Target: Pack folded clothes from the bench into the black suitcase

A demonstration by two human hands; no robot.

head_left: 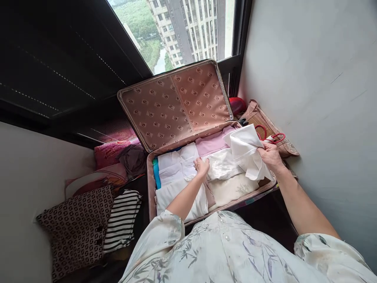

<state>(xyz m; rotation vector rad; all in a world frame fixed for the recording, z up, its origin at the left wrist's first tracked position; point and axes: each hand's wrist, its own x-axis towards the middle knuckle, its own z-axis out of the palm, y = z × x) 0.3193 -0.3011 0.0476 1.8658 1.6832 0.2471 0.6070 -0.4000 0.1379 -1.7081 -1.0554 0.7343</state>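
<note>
An opened suitcase [150,184] lies before me, its base packed with folded clothes. My right hand [269,155] grips a folded white garment [246,145] and holds it up over the case's right side, one part hanging down. Over the middle of the clothes is my left hand [202,167], fingers loosely bent and slightly apart, between a white folded garment [179,165] and a shiny white one [222,164]. A pink-lilac top [212,145] lies near the hinge. Closer to me are another white garment [176,196] and a cream one [235,190] with a faint printed sprig.
The patterned pink lid [173,106] leans back toward the window [191,31]. Left of the case lie a dark patterned cushion [76,224], a striped black-and-white cloth [122,220] and a grey bundle [134,159]. On the right, a brown bag [265,120] with red handles sits by the wall.
</note>
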